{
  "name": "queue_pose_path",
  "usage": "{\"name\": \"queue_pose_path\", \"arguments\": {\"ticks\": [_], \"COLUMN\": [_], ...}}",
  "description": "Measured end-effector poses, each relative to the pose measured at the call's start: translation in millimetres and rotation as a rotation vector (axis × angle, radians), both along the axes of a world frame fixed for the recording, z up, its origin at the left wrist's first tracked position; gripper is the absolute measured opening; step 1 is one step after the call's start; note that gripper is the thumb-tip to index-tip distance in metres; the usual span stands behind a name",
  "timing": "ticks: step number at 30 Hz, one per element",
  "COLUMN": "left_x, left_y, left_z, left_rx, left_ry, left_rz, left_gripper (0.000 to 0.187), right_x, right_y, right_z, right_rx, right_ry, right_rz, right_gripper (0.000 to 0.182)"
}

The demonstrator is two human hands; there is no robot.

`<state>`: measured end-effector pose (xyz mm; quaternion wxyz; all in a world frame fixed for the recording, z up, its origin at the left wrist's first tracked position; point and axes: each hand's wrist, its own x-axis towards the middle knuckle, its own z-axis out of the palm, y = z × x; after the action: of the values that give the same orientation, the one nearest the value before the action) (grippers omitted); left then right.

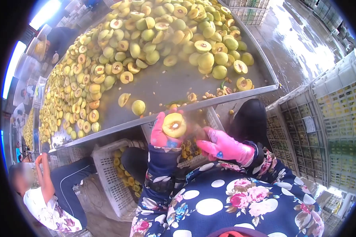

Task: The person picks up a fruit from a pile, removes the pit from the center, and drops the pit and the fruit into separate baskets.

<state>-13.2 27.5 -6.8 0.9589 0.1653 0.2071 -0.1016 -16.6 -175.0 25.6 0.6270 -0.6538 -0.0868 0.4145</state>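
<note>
My left hand (164, 132), in a pink glove, is closed around a yellow-green peach half (174, 125). Its cut face is turned up, with a white kernel in the brown hollow. Just to its right is my right hand (223, 147), also gloved in pink, with the fingers curled together. Blur hides what, if anything, lies in that grip. Both hands are at the near edge of a metal table (154, 89) heaped with halved peaches (146, 35). Under them stands a crate (214, 117) with yellow fruit pieces (190, 150) in it.
A white crate (106, 173) of fruit pieces stands at my lower left. Stacked crates (320, 126) rise on the right. A seated person (53, 197) is at the left by the table. Loose pits (209, 95) and a peach half (124, 99) lie near the raised table rim (178, 110).
</note>
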Motion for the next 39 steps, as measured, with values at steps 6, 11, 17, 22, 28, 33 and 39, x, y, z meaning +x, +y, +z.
{"name": "queue_pose_path", "arguments": {"ticks": [6,11,17,22,28,33,39], "left_x": [-6.1,-8.4,-12.5,-12.6,-11.0,-13.4,-15.1], "left_y": [-18.0,-24.6,-38.6,-44.7,-38.4,-31.9,-35.1], "left_z": [7.5,6.6,10.0,3.2,-10.3,-13.8,-16.9], "left_rx": [0.176,0.201,0.26,0.371,0.307,0.481,0.439], "left_ry": [-0.087,-0.166,-0.144,-0.124,-0.038,-0.105,-0.122], "left_rz": [0.084,0.092,0.147,0.193,0.174,0.014,0.056], "left_gripper": [0.044,0.044,0.04,0.036,0.031,0.025,0.025], "right_x": [-8.4,-13.5,-17.8,-15.3,-9.7,-2.4,2.6], "right_y": [8.4,11.3,21.0,25.8,21.4,10.7,7.9], "right_z": [7.2,-8.1,-8.2,-24.0,-27.4,-57.8,-25.5], "right_rx": [-0.032,0.004,0.081,-0.052,0.014,-0.135,0.059], "right_ry": [-0.007,-0.064,-0.029,-0.113,-0.201,-0.507,0.237], "right_rz": [-0.029,-0.068,-0.128,-0.054,0.042,0.215,0.184], "right_gripper": [0.028,0.022,0.021,0.025,0.031,0.03,0.023]}}
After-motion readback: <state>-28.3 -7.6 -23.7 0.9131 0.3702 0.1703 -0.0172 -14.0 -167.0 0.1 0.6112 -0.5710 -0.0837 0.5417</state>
